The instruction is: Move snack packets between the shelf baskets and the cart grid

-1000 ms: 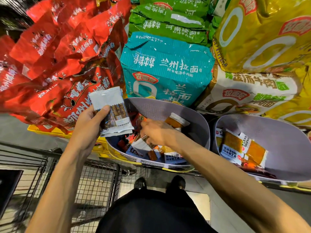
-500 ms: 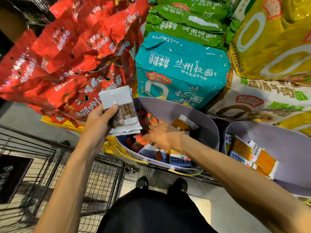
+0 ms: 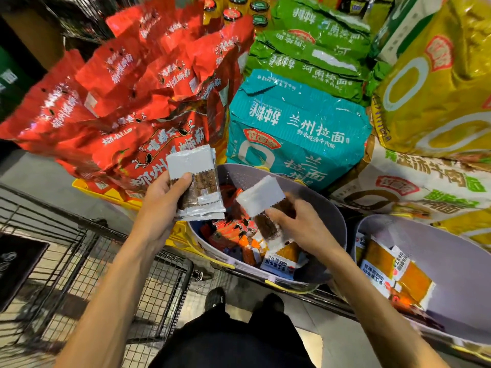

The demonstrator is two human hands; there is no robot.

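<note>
Lower left, wire cart grid (image 3: pixel 79 274), beside black shoes (image 3: pixel 215 298) on the floor. Above it, left hand (image 3: pixel 159 197) curled round a small stack of white-and-brown snack packets (image 3: pixel 196 181), thumb across the front. Right hand (image 3: pixel 300 227) pinching a single matching packet (image 3: pixel 261 200) just over the near grey basket (image 3: pixel 240 176), full of mixed sachets (image 3: pixel 233 235). Second grey basket (image 3: pixel 457 261) to the right, holding orange packets (image 3: pixel 414 282). Behind, red bags (image 3: pixel 111 107) and a teal noodle pack (image 3: pixel 297 128).

Grey floor (image 3: pixel 308 314) beneath stacked noodle bags (image 3: pixel 297 128)

Shelf (image 3: pixel 341 304): baskets (image 3: pixel 247 179), noodle packs (image 3: pixel 297 128)
</note>
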